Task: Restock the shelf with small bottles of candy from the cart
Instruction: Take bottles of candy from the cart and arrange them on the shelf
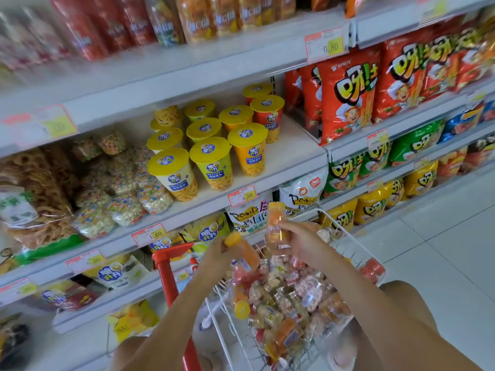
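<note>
Above the cart (168, 279), left hand (211, 257) grips 1 tilted bottle (245, 250), orange, cap at 10 o'clock; right hand (300, 238) grips 1 upright bottle (276, 223).

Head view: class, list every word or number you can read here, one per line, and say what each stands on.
"0.80": top price tag, on the upper shelf edge.
"5.50": middle price tag, below the yellow-lidded cups.
"1.60": lower price tag, one shelf down.
"Power's" and "for Life": white bag.
Other tags, cup print and the candy bottles: too blurred or small to read.
</note>
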### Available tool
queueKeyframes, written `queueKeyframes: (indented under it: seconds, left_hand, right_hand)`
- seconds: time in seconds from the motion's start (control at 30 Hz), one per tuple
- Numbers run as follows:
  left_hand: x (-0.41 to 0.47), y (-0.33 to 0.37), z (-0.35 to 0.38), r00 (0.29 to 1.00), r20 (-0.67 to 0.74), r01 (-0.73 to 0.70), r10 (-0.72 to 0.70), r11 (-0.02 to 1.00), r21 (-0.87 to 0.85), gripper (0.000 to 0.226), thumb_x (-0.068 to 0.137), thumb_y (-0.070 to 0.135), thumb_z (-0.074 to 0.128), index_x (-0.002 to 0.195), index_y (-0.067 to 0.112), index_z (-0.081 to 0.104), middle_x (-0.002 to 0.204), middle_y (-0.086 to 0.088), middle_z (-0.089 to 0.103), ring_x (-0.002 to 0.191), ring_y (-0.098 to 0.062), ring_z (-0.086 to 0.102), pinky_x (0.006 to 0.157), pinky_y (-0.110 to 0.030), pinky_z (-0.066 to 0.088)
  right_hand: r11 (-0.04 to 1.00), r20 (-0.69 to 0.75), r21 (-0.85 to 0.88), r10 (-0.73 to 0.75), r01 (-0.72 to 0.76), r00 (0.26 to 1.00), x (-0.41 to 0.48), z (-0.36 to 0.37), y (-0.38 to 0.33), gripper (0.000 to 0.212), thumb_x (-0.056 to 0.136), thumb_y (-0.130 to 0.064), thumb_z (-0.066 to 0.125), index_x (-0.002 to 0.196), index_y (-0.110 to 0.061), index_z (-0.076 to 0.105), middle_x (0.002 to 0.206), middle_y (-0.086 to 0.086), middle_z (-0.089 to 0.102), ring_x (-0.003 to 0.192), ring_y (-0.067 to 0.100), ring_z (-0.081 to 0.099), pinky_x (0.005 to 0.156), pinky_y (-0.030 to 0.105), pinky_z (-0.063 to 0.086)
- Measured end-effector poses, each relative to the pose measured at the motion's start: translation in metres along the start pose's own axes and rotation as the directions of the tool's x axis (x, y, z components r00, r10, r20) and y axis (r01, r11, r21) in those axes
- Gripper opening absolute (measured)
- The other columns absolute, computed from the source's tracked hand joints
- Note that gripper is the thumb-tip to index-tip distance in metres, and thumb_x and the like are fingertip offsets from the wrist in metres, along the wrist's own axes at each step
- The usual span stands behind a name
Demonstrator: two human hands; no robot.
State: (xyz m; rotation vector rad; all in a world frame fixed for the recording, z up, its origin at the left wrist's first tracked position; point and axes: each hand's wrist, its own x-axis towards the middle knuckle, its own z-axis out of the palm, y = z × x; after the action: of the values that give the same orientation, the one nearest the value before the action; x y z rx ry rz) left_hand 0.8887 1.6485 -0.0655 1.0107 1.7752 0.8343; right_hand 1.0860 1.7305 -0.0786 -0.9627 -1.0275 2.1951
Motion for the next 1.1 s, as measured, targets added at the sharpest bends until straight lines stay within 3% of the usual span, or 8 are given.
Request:
queueKeyframes:
  seconds: [0.13, 0.23, 0.33, 0.5, 0.6, 0.8, 0.93, 1.1]
  left_hand:
    - [-0.034, 0.071, -0.02, 0.997, 0.08, 0.037, 0.02, 0.759, -0.65, 0.023, 0.097, 0.022, 0.045, 0.104, 0.005, 0.059, 0.086, -0.013, 0.067, 0.07, -0.023, 0.069, 0.063, -0.036, 0.057]
    - [-0.05, 0.118, -0.034, 0.994, 0.081, 0.016, 0.076, 0.623, -0.782, 0.03, 0.096, 0.029, 0.045, 0.114, 0.007, 0.053, 0.093, -0.015, 0.063, 0.083, -0.03, 0.067, 0.061, -0.038, 0.058]
    - [-0.064, 0.157, -0.047, 0.991, -0.006, -0.086, 0.137, 0.585, -0.807, 0.036, 0.092, 0.033, 0.053, 0.116, 0.006, 0.054, 0.08, -0.014, 0.067, 0.07, -0.027, 0.068, 0.064, -0.04, 0.057]
    - [-0.081, 0.216, -0.069, 0.933, -0.158, -0.355, 0.325, 0.743, -0.567, 0.032, 0.096, 0.03, 0.045, 0.091, 0.002, 0.059, 0.073, -0.012, 0.067, 0.059, -0.017, 0.066, 0.048, -0.023, 0.053]
    - [-0.082, 0.251, -0.082, 0.88, -0.187, -0.472, 0.436, 0.76, -0.446, 0.022, 0.09, 0.03, 0.056, 0.096, 0.009, 0.058, 0.08, -0.008, 0.064, 0.071, -0.019, 0.064, 0.066, -0.032, 0.054]
    - [-0.071, 0.322, -0.107, 0.735, -0.27, -0.671, 0.622, 0.725, -0.158, 0.045, 0.073, 0.039, 0.071, 0.112, 0.021, 0.058, 0.098, 0.003, 0.068, 0.088, -0.013, 0.067, 0.08, -0.037, 0.056]
    - [-0.039, 0.35, -0.109, 0.706, -0.336, -0.653, 0.624, 0.757, 0.035, 0.031, 0.08, 0.031, 0.072, 0.102, 0.024, 0.051, 0.089, 0.007, 0.065, 0.081, -0.007, 0.064, 0.072, -0.026, 0.053]
    - [0.001, 0.352, -0.092, 0.694, -0.409, -0.556, 0.593, 0.802, 0.218, 0.063, 0.079, 0.031, 0.074, 0.121, 0.004, 0.034, 0.067, -0.006, 0.063, 0.042, -0.006, 0.054, 0.038, -0.016, 0.042]
  right_hand:
    - [0.992, 0.04, -0.026, -0.123, 0.124, 0.992, -0.034, 0.033, -0.058, 0.027, 0.092, -0.017, 0.055, 0.117, -0.007, 0.059, 0.089, 0.009, 0.065, 0.072, 0.02, 0.066, 0.059, 0.028, 0.056]
    - [0.95, 0.058, -0.164, -0.259, 0.265, 0.964, -0.06, 0.06, -0.097, 0.03, 0.081, -0.021, 0.062, 0.11, -0.013, 0.06, 0.089, 0.006, 0.065, 0.071, 0.015, 0.064, 0.055, 0.024, 0.052]
    - [0.888, 0.056, -0.22, -0.402, 0.404, 0.914, -0.082, 0.081, -0.133, 0.034, 0.079, -0.023, 0.062, 0.112, -0.014, 0.058, 0.092, 0.004, 0.064, 0.074, 0.016, 0.064, 0.054, 0.023, 0.051]
    - [0.748, 0.054, -0.312, -0.601, 0.585, 0.797, -0.098, 0.098, -0.194, 0.034, 0.085, -0.019, 0.063, 0.119, -0.017, 0.059, 0.103, 0.002, 0.066, 0.086, 0.012, 0.065, 0.071, 0.029, 0.056]
    - [0.67, 0.019, -0.374, -0.685, 0.641, 0.728, -0.1, 0.104, -0.231, 0.032, 0.082, -0.024, 0.068, 0.113, -0.025, 0.062, 0.112, 0.004, 0.065, 0.1, 0.018, 0.065, 0.079, 0.032, 0.056]
    - [0.462, -0.006, -0.57, -0.83, 0.68, 0.558, -0.095, 0.113, -0.31, 0.024, 0.083, -0.033, 0.069, 0.106, -0.028, 0.064, 0.105, -0.009, 0.069, 0.1, 0.006, 0.063, 0.084, 0.021, 0.046]
    - [0.433, -0.023, -0.691, -0.813, 0.579, 0.581, -0.063, 0.112, -0.35, 0.031, 0.08, -0.026, 0.075, 0.108, -0.024, 0.06, 0.101, -0.009, 0.066, 0.093, 0.006, 0.061, 0.075, 0.019, 0.046]
    - [0.453, -0.059, -0.767, -0.755, 0.455, 0.653, -0.001, 0.088, -0.378, 0.045, 0.074, -0.015, 0.08, 0.112, -0.019, 0.055, 0.113, 0.004, 0.066, 0.104, 0.02, 0.062, 0.095, 0.039, 0.049]
